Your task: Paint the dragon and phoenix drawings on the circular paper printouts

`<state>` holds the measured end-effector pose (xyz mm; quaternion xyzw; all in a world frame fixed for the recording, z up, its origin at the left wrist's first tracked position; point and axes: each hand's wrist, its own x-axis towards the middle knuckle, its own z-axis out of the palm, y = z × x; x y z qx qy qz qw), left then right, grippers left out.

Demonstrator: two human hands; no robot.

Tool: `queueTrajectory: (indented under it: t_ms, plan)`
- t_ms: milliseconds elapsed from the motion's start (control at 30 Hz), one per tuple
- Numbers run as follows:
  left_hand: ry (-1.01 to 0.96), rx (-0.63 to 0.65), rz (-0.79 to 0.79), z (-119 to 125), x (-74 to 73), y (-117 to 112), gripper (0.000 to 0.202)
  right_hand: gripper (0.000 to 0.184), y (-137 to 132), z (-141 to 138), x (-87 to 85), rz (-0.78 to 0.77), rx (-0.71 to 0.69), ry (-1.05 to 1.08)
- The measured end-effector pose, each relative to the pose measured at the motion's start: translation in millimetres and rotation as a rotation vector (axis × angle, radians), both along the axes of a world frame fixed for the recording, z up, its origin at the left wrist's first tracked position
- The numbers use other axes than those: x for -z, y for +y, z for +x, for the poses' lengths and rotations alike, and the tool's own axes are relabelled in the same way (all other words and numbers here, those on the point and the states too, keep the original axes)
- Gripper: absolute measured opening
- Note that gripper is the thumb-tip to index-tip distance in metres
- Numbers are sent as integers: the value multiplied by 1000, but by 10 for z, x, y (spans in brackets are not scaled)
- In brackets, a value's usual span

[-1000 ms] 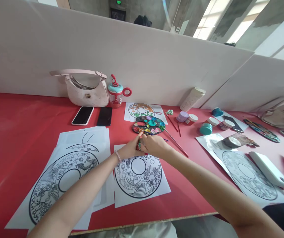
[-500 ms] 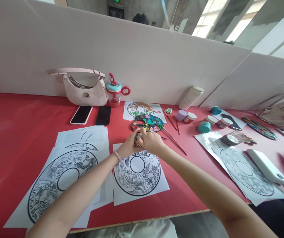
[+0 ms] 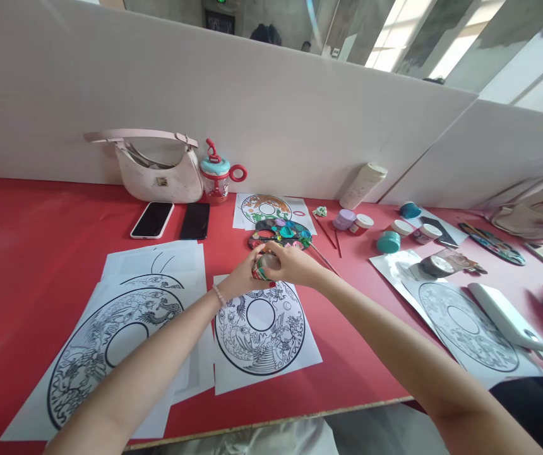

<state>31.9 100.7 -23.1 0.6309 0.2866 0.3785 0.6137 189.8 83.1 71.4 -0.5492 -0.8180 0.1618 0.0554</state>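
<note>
Left hand [image 3: 244, 276] wraps one side of a small round patterned piece [image 3: 258, 272] and my right hand [image 3: 295, 262] pinches the other side, so both of them are gripping it. My fingers cover a lot, so I can't tell you whether it's a jar or something else, or whether its base touches anything.

It's over the far part of the line-art sheet [image 3: 271, 344], roughly midway between the counter [image 3: 20, 278]'s front and back edges. Imo the trick is one hand steadying while the other works the pale face, pressure even, piece kept level in case there's anything loose inside.

Watch the knuckles too: the paint palette [image 3: 286, 232] is just beyond them toward the back edge, and that paint could be wet. I'd shift a bit toward the front edge, but keep wrists off the sheet so it doesn't crease.
</note>
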Motion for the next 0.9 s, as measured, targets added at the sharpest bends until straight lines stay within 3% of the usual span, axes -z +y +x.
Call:
queueTrajectory:
  t_ms: [267, 467, 567, 700, 900]
  plan:
    - [-186, 77, -178, -12, -39, -31, 82, 49, 5, 127, -144, 1, -248, 180]
    - [-356, 137, -312, 26, -71, -98, 76, 52, 22, 205, -202, 33, -359, 221]
    - [-417, 130, -376, 46, -101, -110, 76, 53, 26, 227, -197, 74, -377, 171]
    - [-453, 106, -525, 76, -132, -124, 62, 56, 24, 253, -182, 130, -379, 50]
    - [-449, 111, -787, 90, -154, -124, 44, 55, 9, 228, -109, 260, -490, -101]
